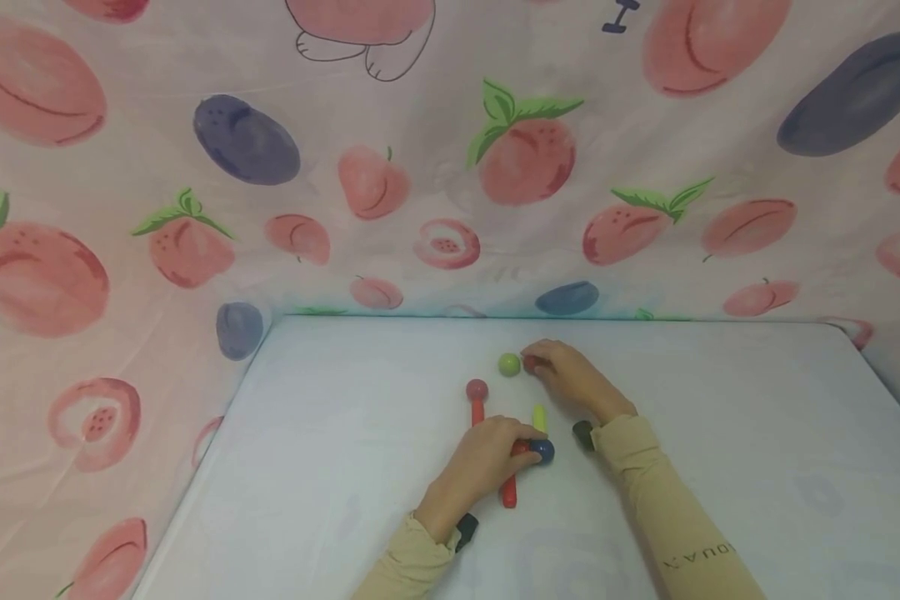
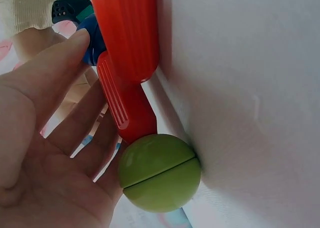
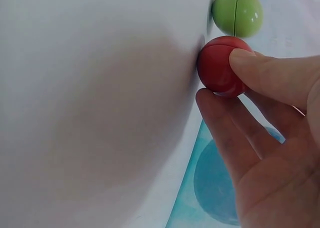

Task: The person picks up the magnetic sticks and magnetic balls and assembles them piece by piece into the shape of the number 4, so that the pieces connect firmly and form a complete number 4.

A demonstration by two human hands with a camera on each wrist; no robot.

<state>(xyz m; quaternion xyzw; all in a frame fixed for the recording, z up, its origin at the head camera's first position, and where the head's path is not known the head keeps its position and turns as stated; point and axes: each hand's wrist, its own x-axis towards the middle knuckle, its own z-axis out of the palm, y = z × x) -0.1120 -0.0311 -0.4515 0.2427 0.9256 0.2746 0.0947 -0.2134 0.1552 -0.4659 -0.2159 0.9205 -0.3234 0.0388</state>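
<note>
My left hand [image 1: 483, 460] pinches a glossy blue ball [image 1: 544, 452] between thumb and fingers. In the left wrist view, a short red stick [image 2: 127, 100] runs between that ball and a seamed green ball [image 2: 160, 173] near the palm. A second red stick [image 2: 127, 33] passes in front. Farther back, my right hand [image 1: 576, 382] holds a red ball [image 3: 219, 68] with thumb and fingertips, low over the tabletop. Beside it lies a loose green ball [image 1: 509, 364]. A pinkish-red ball [image 1: 477, 389] tops a red stick that runs under my left hand.
A yellow-green stick [image 1: 540, 418] points away just beyond the blue ball. Another red stick end [image 1: 509, 492] sticks out toward the near side. Below everything is a white tabletop [image 1: 757, 467], backed by a fruit-printed cloth [image 1: 435, 100]. Both wrists wear dark camera units.
</note>
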